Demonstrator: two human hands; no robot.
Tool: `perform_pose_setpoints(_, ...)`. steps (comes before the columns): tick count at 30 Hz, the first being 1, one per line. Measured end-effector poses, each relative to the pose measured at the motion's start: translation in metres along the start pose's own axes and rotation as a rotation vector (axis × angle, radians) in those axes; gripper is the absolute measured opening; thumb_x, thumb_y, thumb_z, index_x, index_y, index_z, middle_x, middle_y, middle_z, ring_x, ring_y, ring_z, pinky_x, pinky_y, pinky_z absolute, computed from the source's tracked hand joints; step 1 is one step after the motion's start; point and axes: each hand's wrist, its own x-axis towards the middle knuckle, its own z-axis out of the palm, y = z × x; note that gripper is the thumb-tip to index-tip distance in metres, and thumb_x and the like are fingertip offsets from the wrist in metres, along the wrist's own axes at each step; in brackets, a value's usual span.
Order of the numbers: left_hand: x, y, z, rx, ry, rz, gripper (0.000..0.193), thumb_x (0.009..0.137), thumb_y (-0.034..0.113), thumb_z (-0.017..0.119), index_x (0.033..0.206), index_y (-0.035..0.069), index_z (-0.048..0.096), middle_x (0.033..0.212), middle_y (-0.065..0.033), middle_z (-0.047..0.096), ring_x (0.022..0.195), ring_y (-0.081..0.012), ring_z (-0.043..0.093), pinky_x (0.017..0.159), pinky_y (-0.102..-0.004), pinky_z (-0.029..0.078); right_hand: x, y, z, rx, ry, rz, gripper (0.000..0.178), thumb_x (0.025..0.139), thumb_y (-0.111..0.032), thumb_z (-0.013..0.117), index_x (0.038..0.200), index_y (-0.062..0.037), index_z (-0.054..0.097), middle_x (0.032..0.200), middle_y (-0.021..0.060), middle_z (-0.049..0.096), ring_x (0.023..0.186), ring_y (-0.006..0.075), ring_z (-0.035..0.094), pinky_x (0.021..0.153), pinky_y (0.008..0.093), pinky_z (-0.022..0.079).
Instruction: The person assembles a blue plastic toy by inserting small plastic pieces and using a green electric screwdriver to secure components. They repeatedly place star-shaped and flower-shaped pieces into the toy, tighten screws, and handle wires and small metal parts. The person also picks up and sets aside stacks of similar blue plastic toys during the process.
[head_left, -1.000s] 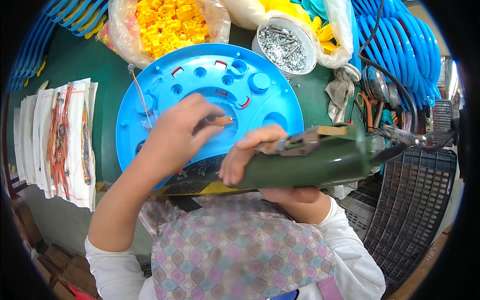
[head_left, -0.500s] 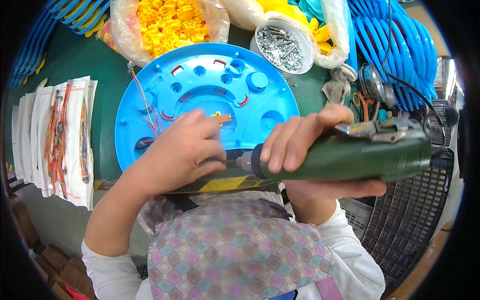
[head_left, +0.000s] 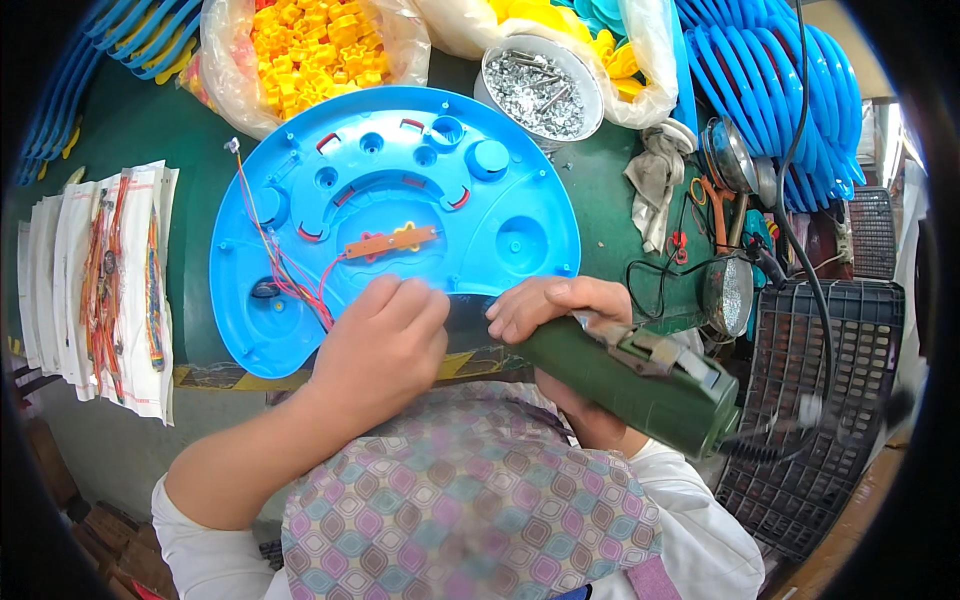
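My right hand point(head_left: 565, 305) is wrapped round a green electric screwdriver point(head_left: 630, 385), its back end tilted down to the right. Close to its front end my left hand point(head_left: 388, 335) is closed, fingertips pinched together; whatever they hold is hidden, and so is the screwdriver's tip. Just beyond both hands lies a blue rounded plastic shell point(head_left: 540, 190), its hollow side up. In its middle rests a narrow orange-brown strip point(head_left: 390, 242) over yellow star-like pieces. Thin red and pink wires point(head_left: 285, 265) trail from the strip across the shell's left part.
A white tub of screws point(head_left: 545, 90) and a bag of yellow plastic pieces point(head_left: 320, 55) stand behind the shell. White packs with wire bundles point(head_left: 105, 290) lie left. Blue parts point(head_left: 770, 100) are stacked far right, near scissors point(head_left: 712, 210), a grey cloth point(head_left: 653, 185) and a black crate point(head_left: 810, 420).
The screwdriver's back end has swung down toward me, and its front end has drawn near my left hand. My left hand has lowered slightly, uncovering the orange-brown strip.
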Motion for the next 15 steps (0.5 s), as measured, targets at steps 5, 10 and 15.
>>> perform_pose_setpoints(5, -0.002, 0.005, 0.004, 0.094, -0.025, -0.029, 0.008, 0.07, 0.014, 0.068, 0.073, 0.007, 0.064, 0.082, -0.0054, 0.051, 0.085, -0.0228, 0.053, 0.076, -0.036, 0.043, 0.008, -0.009, 0.003, 0.172, 0.074, 0.005, 0.098, 0.08, -0.077, 0.069, 0.135, 0.0009, 0.044, 0.091, 0.0165, 0.066, 0.083, 0.0303, 0.068, 0.082, 0.0458, 0.057)
perform_pose_setpoints(10, 0.003, 0.007, 0.001, -0.227, 0.07, -0.261, 0.016, 0.073, 0.017, 0.077, 0.082, 0.009, 0.065, 0.081, -0.0049, 0.052, 0.083, -0.025, 0.053, 0.071, -0.0392, 0.042, 0.02, -0.024, 0.0, 0.213, 0.031, 0.019, 0.09, 0.083, -0.07, 0.072, 0.136, -0.0028, 0.044, 0.092, 0.0145, 0.066, 0.085, 0.0302, 0.069, 0.084, 0.0465, 0.056)
perform_pose_setpoints(15, 0.004, 0.003, -0.002, -0.284, 0.095, -0.291, 0.017, 0.073, 0.014, 0.078, 0.084, 0.01, 0.066, 0.08, -0.0044, 0.053, 0.083, -0.026, 0.053, 0.071, -0.0403, 0.042, 0.028, -0.039, 0.012, 0.256, 0.108, 0.044, 0.089, 0.082, -0.073, 0.07, 0.136, -0.0051, 0.046, 0.087, 0.013, 0.065, 0.08, 0.0306, 0.069, 0.081, 0.0474, 0.057)
